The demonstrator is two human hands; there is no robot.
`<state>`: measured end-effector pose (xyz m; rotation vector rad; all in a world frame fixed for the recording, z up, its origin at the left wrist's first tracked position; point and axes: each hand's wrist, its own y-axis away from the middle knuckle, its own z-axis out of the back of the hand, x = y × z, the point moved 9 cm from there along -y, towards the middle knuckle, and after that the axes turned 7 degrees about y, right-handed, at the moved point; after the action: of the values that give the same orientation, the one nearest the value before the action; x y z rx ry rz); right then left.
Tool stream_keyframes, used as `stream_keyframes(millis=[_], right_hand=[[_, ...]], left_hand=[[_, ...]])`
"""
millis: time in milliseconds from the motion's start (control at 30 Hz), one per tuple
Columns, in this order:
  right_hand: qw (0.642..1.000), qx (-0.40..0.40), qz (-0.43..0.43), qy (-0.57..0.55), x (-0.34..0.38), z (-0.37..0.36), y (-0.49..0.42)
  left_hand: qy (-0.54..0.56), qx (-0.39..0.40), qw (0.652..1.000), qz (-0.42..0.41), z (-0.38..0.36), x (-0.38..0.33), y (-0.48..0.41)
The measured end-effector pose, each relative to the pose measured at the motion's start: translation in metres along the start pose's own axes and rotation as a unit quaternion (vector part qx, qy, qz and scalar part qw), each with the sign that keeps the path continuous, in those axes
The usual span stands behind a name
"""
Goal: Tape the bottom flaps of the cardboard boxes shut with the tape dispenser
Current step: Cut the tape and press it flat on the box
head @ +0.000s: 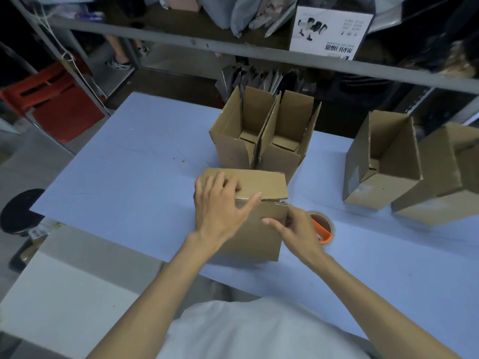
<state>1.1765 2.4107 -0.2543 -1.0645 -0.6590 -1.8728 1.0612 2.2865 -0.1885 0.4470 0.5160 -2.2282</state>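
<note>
Head view looks down on a pale blue table (124, 161) where a closed cardboard box (261, 182) sits near the front edge, its 2 upper flaps folded flat and meeting at a seam that runs left to right.

The left hand (220, 203) lies spread and flat across the left part of those flaps. Its fingers rest on the far flap and its thumb stretches out along the seam; it holds nothing.

The right hand (298, 229) is at the box's right end. Its thumb presses on the near flap and its fingers curl round the flap's right corner, so it grips the cardboard there.

Just right of the box, partly hidden behind the right hand, the tape dispenser (324, 230) lies on the table. Its orange frame and brown tape roll are visible, and neither hand touches it.

Behind the closed box stand 2 open-topped boxes touching side by side, the left open box (233, 141) and the right open box (287, 151). Well apart at the right sit a third open box (383, 177) and a fourth box (440, 200) cut off by the frame edge.

A grey shelf rail (181, 40) crosses above, and a red plastic stool (57, 107) stands at the far left.
</note>
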Motion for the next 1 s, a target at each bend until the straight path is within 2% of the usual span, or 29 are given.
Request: stream_keyframes(millis=[133,233,267,300,333,367,400,433,467,533,567,633,733,867,933,1000], right_hand=[[0.998,-0.008,0.049,0.026,0.03,-0.01,0.003],[0.99,0.132,0.051,-0.019,0.045,-0.021,0.006],[0.987,0.149,0.042,-0.044,0.046,-0.018,0.006],[0.99,0.124,0.031,-0.053,0.046,-0.01,0.005],[0.998,0.053,0.014,-0.033,0.041,0.005,0.003],[0.999,-0.036,-0.001,0.023,0.035,0.022,0.001],[0.991,-0.092,-0.022,0.097,0.029,0.032,0.0],[0.981,-0.093,-0.049,0.162,0.022,0.033,-0.003],[0.974,-0.05,-0.073,0.208,0.013,0.024,-0.008],[0.968,0.061,-0.091,0.227,-0.003,-0.003,-0.015],[0.969,0.083,-0.086,0.217,-0.004,-0.012,-0.017],[0.976,0.065,-0.057,0.201,0.001,-0.021,-0.018],[0.973,0.045,0.01,0.226,0.018,-0.025,-0.017],[0.97,0.039,0.07,0.23,0.043,-0.013,-0.015],[0.973,0.002,0.092,0.211,0.062,0.001,-0.015],[0.979,-0.061,0.097,0.17,0.079,0.023,-0.016]], left_hand=[[-0.005,0.104,0.993,0.047,-0.02,-0.017,-0.001],[0.077,0.09,0.99,0.072,-0.015,-0.01,-0.007],[0.098,0.075,0.99,0.073,-0.009,-0.005,-0.009],[0.112,0.065,0.989,0.073,-0.005,0.0,-0.011],[0.125,0.061,0.988,0.073,-0.002,0.006,-0.013],[0.14,0.062,0.985,0.074,0.001,0.011,-0.014],[0.154,0.068,0.983,0.076,0.003,0.016,-0.016],[0.168,0.074,0.98,0.08,0.004,0.021,-0.017],[0.183,0.076,0.977,0.085,0.005,0.025,-0.018],[0.218,0.063,0.969,0.096,0.008,0.03,-0.014],[0.237,0.056,0.964,0.104,0.009,0.03,-0.009],[0.243,0.048,0.962,0.115,0.006,0.03,0.005],[0.18,0.022,0.975,0.131,0.007,0.034,0.031],[0.226,-0.05,0.96,0.157,0.035,0.038,0.036],[0.21,-0.071,0.965,0.139,0.051,0.027,0.03],[0.202,-0.052,0.972,0.105,0.062,0.009,0.022]])
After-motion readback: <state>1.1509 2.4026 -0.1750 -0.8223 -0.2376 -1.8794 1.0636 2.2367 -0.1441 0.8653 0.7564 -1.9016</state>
